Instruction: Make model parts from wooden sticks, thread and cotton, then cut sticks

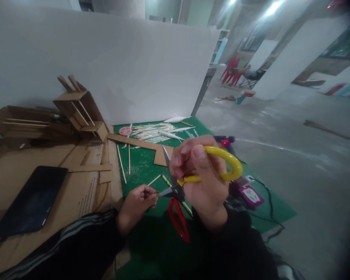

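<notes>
A white board [105, 66] stands behind a green mat [142, 163] that covers the table's right part; brown cardboard sheets [32, 171] cover the left. On the cardboard lies a dark tablet [29, 202], and behind it stand open cardboard boxes [76, 109] with sticks set in them. A pile of thin sticks [154, 132] lies at the mat's far edge.

The right hand [204, 182] is raised over the mat, fingers closed around the yellow loop handle of the scissors [216, 165]. Their long axis runs from the handle at the right down and left; the blades stand apart, one tip pointing up and away, the other toward the left hand.

The left hand [137, 204] rests low on the mat, fingertips pinched on a small stick [156, 192], just beside the lower blade. Red-handled scissors [177, 217] lie beneath the right hand.
</notes>
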`<state>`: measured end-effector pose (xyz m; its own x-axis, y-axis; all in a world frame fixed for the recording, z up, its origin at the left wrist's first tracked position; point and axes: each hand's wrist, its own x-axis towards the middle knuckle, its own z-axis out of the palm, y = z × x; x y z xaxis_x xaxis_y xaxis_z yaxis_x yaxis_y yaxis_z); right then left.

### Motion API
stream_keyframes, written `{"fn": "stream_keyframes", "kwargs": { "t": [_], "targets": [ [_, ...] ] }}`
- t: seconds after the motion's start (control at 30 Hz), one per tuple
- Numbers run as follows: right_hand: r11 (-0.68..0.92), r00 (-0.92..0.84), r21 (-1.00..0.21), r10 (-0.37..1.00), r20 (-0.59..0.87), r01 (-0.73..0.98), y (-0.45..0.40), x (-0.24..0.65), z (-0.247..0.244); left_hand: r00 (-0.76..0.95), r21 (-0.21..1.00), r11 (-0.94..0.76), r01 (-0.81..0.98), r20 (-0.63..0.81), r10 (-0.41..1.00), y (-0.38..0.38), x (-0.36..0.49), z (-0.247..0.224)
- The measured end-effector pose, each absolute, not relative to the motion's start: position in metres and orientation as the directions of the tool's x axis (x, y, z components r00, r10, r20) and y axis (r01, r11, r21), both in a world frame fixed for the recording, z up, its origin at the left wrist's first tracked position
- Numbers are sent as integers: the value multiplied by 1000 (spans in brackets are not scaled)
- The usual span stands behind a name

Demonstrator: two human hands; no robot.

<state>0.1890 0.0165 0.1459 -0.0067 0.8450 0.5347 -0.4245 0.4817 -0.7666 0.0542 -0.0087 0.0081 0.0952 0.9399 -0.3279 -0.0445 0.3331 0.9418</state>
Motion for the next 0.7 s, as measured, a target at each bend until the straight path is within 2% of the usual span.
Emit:
{"fn": "stream_keyframes", "kwargs": {
  "t": [0.27, 0.43, 0.53, 0.7],
  "targets": [
    [493, -24, -770, 836, 549, -405, 14, 187, 140, 107, 950, 308, -49, -302, 947, -9, 52, 6],
    [620, -44, -728, 752, 658, -293, 4, 178, 132, 91, 949, 304, -85, -297, 951, -7, 53, 0],
    [633, -118, -690, 701, 704, -351, -3, 171, 133, 79, 946, 309, -95, -302, 950, -6, 52, -1],
    [577, -228, -707, 685, 692, -410, -5, 166, 132, 65, 943, 315, -110, -310, 949, -6, 49, 1]
  ]
}}
